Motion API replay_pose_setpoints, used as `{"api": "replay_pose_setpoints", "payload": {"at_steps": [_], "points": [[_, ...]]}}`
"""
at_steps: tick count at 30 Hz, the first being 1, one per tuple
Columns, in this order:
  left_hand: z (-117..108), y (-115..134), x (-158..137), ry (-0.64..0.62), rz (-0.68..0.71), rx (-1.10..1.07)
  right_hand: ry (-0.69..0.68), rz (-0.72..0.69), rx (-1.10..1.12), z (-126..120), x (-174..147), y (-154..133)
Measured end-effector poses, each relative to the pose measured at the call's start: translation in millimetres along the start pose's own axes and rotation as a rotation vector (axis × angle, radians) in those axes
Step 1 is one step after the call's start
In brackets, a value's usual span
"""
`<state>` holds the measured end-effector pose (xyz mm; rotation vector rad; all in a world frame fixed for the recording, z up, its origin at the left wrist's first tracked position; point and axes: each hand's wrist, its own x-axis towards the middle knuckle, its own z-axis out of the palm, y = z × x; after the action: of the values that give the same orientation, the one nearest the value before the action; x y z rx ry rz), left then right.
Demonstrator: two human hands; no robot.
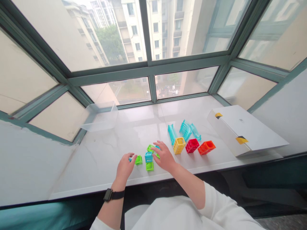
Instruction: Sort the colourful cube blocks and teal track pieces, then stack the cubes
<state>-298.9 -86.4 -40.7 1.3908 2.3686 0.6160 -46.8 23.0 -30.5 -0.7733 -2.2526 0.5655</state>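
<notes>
My left hand (125, 165), with a black watch on the wrist, curls its thumb and fingers around a small blue block (130, 159), mostly hidden. Just right of it sits a green block (138, 160), a square frame with a round opening. My right hand (164, 156) has its fingers apart over a blue block (157, 147) and a green block (158, 156), both partly covered. Between the hands, another blue block (148, 156) sits behind a green block (149, 166). One more green block (150, 148) lies farther back, near my right fingertips.
Stacked yellow blocks (179, 145), red blocks (192, 145) and orange blocks (206, 147) stand right of my hands. Behind them lie turquoise track pieces (185, 129). A clear plastic bin (102, 116) is at the back left, a white box (247, 127) at the right. Windows border the white counter (96, 166).
</notes>
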Motion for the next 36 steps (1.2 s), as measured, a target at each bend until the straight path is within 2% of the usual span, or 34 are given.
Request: {"api": "replay_pose_setpoints", "payload": {"at_steps": [2,4,5,7,9,11,14,18,21,22,24,26,28,30,32,34,36], "points": [[6.0,-14.0,-7.8,0.027,-0.038,-0.006,0.139,-0.022,-0.026,-39.1,3.4,-7.6],[11.2,-25.5,-14.3,0.031,-0.089,-0.004,0.220,0.058,-0.133,-79.4,8.4,-5.1],[13.6,-30.0,-16.8,0.029,-0.108,-0.003,0.195,0.103,-0.199,-96.9,10.8,0.0],[18.6,-36.4,-19.9,0.028,-0.135,-0.002,0.046,0.187,-0.300,-122.2,14.3,14.8],[25.2,-39.7,-21.4,0.033,-0.151,-0.006,-0.105,0.244,-0.359,-133.5,15.5,30.1],[34.0,-40.5,-21.9,0.052,-0.142,-0.010,-0.223,0.286,-0.373,-134.6,15.3,40.1],[49.5,-38.6,-21.3,0.109,-0.086,-0.007,-0.311,0.346,-0.317,-132.0,14.4,41.0],[60.5,-30.5,-21.1,0.214,-0.044,-0.016,-0.260,0.377,-0.198,-142.1,13.5,27.5],[52.1,-12.0,-26.0,0.335,0.020,-0.020,-0.147,0.378,-0.044,-153.4,12.9,16.2],[46.4,-1.8,-28.5,0.369,0.078,-0.027,-0.115,0.383,0.023,-154.6,12.9,12.7],[32.7,24.5,-33.0,0.365,0.277,-0.076,-0.078,0.394,0.180,-150.6,13.2,6.3],[18.4,54.0,-34.1,0.293,0.475,-0.094,-0.083,0.408,0.370,-137.9,13.9,1.1],[5.9,79.1,-30.4,0.215,0.606,-0.049,-0.114,0.418,0.574,-119.6,14.8,-2.0],[-3.9,93.3,-22.7,0.133,0.641,-0.002,-0.128,0.431,0.720,-100.2,15.3,-2.2],[-10.6,94.4,-13.5,0.050,0.629,0.048,-0.123,0.462,0.795,-83.2,15.0,0.4],[-14.0,84.8,-5.1,0.014,0.579,0.097,-0.104,0.507,0.833,-69.2,13.1,4.6],[-14.5,69.5,1.7,0.046,0.487,0.132,-0.049,0.554,0.837,-57.1,9.0,9.0]]}}
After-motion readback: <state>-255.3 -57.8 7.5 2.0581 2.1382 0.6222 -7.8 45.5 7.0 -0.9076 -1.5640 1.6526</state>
